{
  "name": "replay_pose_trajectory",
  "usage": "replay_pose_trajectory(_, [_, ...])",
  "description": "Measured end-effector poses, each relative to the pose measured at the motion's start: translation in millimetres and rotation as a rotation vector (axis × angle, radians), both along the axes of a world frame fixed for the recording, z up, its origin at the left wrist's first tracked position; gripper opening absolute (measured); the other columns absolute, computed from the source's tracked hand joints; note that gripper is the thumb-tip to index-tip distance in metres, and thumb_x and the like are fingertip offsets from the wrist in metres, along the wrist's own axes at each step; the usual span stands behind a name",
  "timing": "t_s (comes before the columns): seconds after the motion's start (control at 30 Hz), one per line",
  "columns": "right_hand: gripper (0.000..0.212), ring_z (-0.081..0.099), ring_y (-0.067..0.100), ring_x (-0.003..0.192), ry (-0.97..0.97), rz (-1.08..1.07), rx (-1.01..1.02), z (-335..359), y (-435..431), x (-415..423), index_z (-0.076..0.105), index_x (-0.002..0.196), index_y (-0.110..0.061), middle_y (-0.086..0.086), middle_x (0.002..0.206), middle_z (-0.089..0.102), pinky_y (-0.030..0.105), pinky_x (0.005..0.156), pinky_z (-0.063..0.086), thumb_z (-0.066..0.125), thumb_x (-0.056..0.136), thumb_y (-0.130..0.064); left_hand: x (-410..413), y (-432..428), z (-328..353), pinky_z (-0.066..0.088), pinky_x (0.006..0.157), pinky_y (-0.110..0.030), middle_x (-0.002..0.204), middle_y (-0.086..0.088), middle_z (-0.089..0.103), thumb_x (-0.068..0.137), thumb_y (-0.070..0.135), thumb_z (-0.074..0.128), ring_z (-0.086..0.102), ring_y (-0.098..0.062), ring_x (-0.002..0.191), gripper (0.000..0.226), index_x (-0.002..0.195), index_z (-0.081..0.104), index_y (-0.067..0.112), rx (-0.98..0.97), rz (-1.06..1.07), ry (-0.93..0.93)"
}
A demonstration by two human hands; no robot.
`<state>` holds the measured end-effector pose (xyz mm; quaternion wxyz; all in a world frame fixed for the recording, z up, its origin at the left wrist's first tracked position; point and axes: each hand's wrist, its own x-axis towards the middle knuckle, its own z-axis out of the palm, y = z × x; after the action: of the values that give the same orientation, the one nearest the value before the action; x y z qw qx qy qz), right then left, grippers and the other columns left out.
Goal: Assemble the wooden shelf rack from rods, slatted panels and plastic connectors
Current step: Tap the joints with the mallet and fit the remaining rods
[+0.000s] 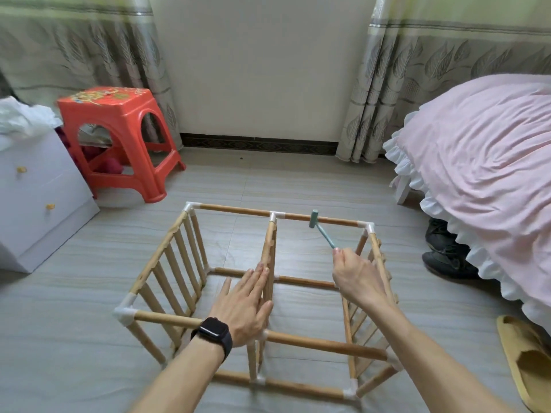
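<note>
Wooden rack (325, 344) on the grey tiled floor, rods joined at the corners by white plastic connectors (124, 312). Nearest, above the rack's front rod: black watch (213, 332) on the wrist, screen dark. Left hand (244, 305) flat, fingers straight and together, pressed against the left face of the rack's middle slatted panel (269, 242), gripping nothing. Right hand (356, 275) over the rack's right bay, fingers curled round the handle end of a small teal hammer (320, 229). Hammer head at the rack's far top rod (235, 210), just right of the middle connector; touching or not, cannot tell. Left of the rack and beyond it, white drawers (38, 189) and a red plastic stool (119, 138), its gold printed top too blurred to read. Right of the rack, front to back: yellow slipper (527, 362), dark shoes (444, 251), pink bedcover (483, 162).
</note>
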<state>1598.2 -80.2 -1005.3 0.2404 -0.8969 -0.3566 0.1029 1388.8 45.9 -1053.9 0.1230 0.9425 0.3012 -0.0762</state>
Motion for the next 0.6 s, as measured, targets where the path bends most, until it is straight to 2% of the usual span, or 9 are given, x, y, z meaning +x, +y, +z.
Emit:
replay_pose_trajectory(0.07, [0.046,0.059,0.025,0.075,-0.015,0.050,-0.005,3,21,-12,0.051,0.096,-0.018,0.006,0.080,0.061,0.044,0.072,0.050,0.017,0.106,-0.048,-8,-7,-3,-0.015,0.117,-0.042,0.155,0.015,-0.032,0.105,0.051,0.014,-0.021,-0.007,0.148,0.063,0.151,-0.023,0.031,0.023,-0.005,-0.031])
replay_pose_trajectory(0.17, [0.046,0.054,0.021,0.068,-0.046,0.078,0.003,2,49,-18,0.050,0.100,-0.014,0.005,0.076,0.056,0.038,0.058,0.042,0.016,0.107,-0.045,-10,-7,-6,-0.012,0.122,-0.046,0.155,0.015,-0.033,0.105,0.049,0.011,-0.024,-0.007,0.146,0.060,0.150,-0.025,0.033,0.037,0.009,-0.036])
replay_pose_trajectory(0.27, [0.046,0.056,0.024,0.068,-0.063,0.065,0.037,-4,71,-16,0.048,0.099,-0.014,0.006,0.076,0.058,0.043,0.064,0.048,0.015,0.107,-0.045,-11,-7,-7,-0.010,0.123,-0.049,0.156,0.014,-0.033,0.105,0.049,0.012,-0.024,-0.007,0.147,0.060,0.150,-0.025,0.032,0.036,0.008,-0.035])
replay_pose_trajectory(0.4, [0.046,0.056,0.028,0.073,-0.052,0.046,0.035,-15,93,-13,0.048,0.100,-0.013,0.008,0.079,0.057,0.045,0.069,0.049,0.016,0.107,-0.045,-11,-5,-7,-0.011,0.122,-0.048,0.156,0.016,-0.033,0.105,0.048,0.013,-0.024,-0.007,0.147,0.062,0.151,-0.025,0.033,0.015,0.014,-0.039])
replay_pose_trajectory(0.6, [0.046,0.054,0.028,0.079,-0.099,0.071,-0.100,-23,108,-6,0.049,0.107,-0.013,0.005,0.079,0.050,0.040,0.069,0.041,0.016,0.107,-0.045,-11,-3,-9,-0.010,0.122,-0.049,0.155,0.018,-0.033,0.105,0.047,0.014,-0.020,-0.006,0.149,0.063,0.153,-0.022,0.032,0.003,0.012,-0.074])
